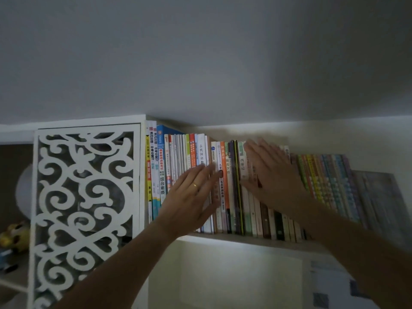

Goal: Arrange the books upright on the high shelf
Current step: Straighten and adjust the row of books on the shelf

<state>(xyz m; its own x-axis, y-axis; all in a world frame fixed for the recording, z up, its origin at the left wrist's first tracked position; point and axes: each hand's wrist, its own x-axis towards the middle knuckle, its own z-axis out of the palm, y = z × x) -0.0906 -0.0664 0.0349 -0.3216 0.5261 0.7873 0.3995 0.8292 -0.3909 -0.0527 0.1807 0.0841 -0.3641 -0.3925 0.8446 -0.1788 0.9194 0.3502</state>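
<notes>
A long row of books point(231, 186) stands upright on the high shelf point(256, 240), spines facing me, tallest at the left. My left hand point(191, 197), with a gold ring, lies flat with straight fingers against the spines left of centre. My right hand point(267, 170) is also flat, fingers straight, pressed on the spines right of centre. An orange-spined book point(223, 175) and some dark thin ones point(234, 175) show in the gap between the hands. Further right stands a set of thin colourful books point(323, 181), leaning slightly.
A white carved lattice panel point(87, 208) closes the cabinet section left of the books. Behind it and to its left sit a yellow toy point(15, 236) and a pale round object point(24, 190). The ceiling is close above. A white wall lies below the shelf.
</notes>
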